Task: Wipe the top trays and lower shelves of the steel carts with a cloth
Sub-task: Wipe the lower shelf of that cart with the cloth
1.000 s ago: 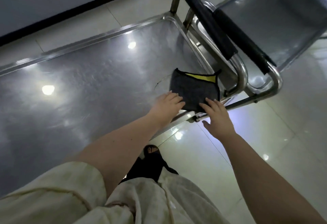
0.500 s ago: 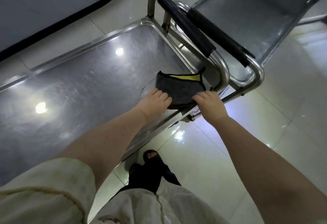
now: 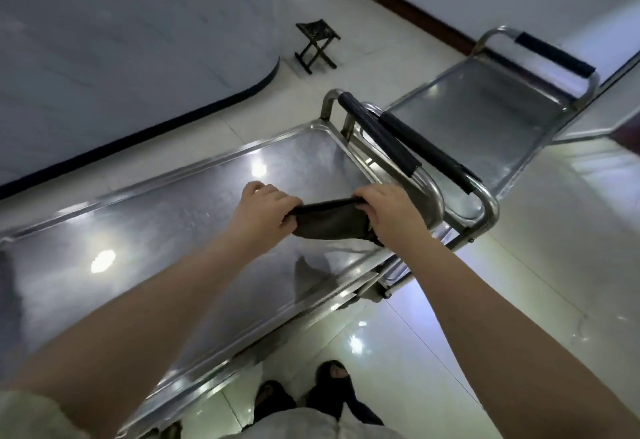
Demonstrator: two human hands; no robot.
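two steel carts here, parked end to end on a pale tiled floor [image 3: 519, 265]. the near cart [image 3: 166, 230] has its long top tray running left to right, and the second cart [image 3: 485, 113] sits past its right end, angled away. i count three black padded handles: one on the near cart [image 3: 377, 139], one right beside it on the second cart [image 3: 429, 158], and one at the second cart's far end [image 3: 554, 54].

one cloth [image 3: 329, 220], dark, and it's stretched between both hands over the right end of the near tray, close to the handle. it looks lifted off the steel rather than lying on it. left hand [image 3: 263, 208] has its fingers curled round the left edge, right hand [image 3: 391, 211] is bunched round the right edge, so both are gripping it.

one small folding stool [image 3: 317, 45] stands well apart by the curved wall. two feet in dark sandals [image 3: 332, 376] show at the bottom.
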